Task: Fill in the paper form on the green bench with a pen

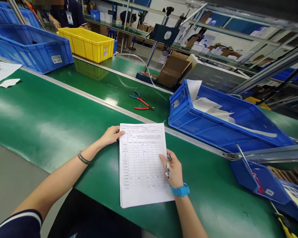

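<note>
A stack of printed form sheets (141, 162) lies on the green table (44, 122) in front of me. My left hand (111, 135) pinches the stack's upper left corner with fingers curled. My right hand (172, 170) rests on the right edge of the sheets and is closed around a pen (168, 165). A blue watch band sits on my right wrist, a dark band on my left.
Red-handled pliers (142, 103) lie beyond the metal strip. A blue bin (213, 129) with white sheets stands at right, smaller blue bins (263, 181) below it. A blue crate (32, 48), a yellow crate (88, 43) and another person stand far left. A cardboard box (172, 69) stands behind.
</note>
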`<state>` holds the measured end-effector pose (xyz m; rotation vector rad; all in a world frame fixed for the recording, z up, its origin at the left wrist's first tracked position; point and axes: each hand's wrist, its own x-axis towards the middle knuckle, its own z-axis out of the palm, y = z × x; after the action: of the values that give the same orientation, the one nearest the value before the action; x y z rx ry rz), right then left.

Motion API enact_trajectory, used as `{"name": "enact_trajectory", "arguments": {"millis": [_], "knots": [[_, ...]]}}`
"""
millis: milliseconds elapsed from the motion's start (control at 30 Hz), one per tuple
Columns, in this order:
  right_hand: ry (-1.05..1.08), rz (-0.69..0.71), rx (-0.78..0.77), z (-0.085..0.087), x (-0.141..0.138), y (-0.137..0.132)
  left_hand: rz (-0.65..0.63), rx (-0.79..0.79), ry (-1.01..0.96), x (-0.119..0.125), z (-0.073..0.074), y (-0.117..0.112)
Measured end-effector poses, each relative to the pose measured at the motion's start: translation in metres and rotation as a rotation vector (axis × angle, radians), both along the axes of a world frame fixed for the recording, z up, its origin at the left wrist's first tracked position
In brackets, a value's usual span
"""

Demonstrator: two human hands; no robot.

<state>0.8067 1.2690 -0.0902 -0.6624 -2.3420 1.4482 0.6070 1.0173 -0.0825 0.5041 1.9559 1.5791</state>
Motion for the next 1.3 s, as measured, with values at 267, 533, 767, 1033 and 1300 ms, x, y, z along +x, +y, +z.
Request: {"name": "enact_trajectory", "arguments": {"millis": [267,533,767,1033,1300], "knots": [[0.083,-0.161,0.002,-0.007,0.000,0.000,-0.109,-0.047,-0.090,0.001,0.014,-0.009],[0.044,-0.102,0.119,0.009,0.004,-0.002,-0.163,0.009,-0.182,0.008,0.013,-0.005],[0.050,-0.107,0.177,-0.002,0.003,0.003,-0.108,-0.014,-0.167,0.011,0.012,0.000],[0.228,-0.153,-0.074,0.036,-0.011,-0.009,-0.078,-0.111,-0.085,0.015,0.010,0.000],[0.003,0.304,-0.537,0.027,-0.044,-0.035,-0.097,-0.115,-0.068,0.015,0.009,0.002]]}}
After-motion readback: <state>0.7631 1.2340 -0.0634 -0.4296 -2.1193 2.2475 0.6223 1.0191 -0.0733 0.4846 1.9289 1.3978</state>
